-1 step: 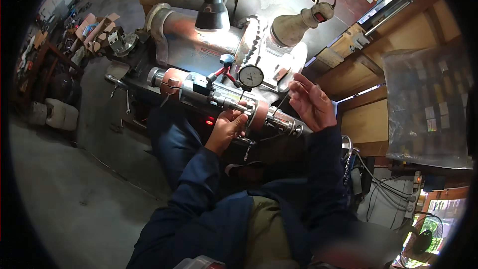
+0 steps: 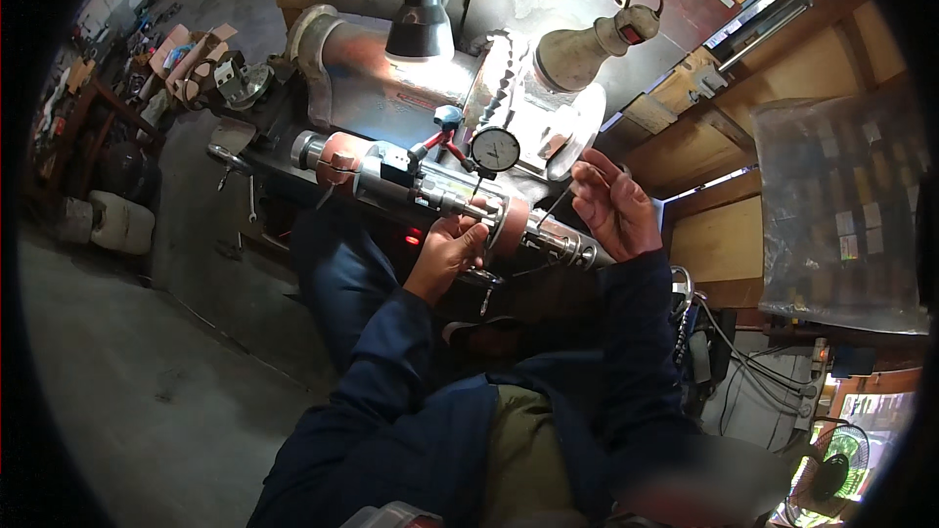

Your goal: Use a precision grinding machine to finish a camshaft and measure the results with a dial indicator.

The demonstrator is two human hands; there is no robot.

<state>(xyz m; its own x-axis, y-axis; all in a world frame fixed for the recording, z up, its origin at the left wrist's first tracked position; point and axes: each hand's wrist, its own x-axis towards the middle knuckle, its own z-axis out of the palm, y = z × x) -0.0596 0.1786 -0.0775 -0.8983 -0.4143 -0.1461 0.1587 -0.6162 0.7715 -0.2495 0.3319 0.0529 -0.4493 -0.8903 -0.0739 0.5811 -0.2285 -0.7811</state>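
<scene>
Shaft assembly (image 2: 445, 199): silver metal, stepped, slanting from upper left to lower right. Reddish-brown collar (image 2: 514, 225): around the assembly's right portion. Thin rod (image 2: 555, 207): dark, tilted, upper end rightward, near collar. Dial gauge (image 2: 496, 150): round, pale face, dark rim, just beyond shaft.

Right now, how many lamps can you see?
2: the black lamp, left of and beyond the dial gauge; the beige lamp, right of and beyond it. Others may be hidden.
</scene>
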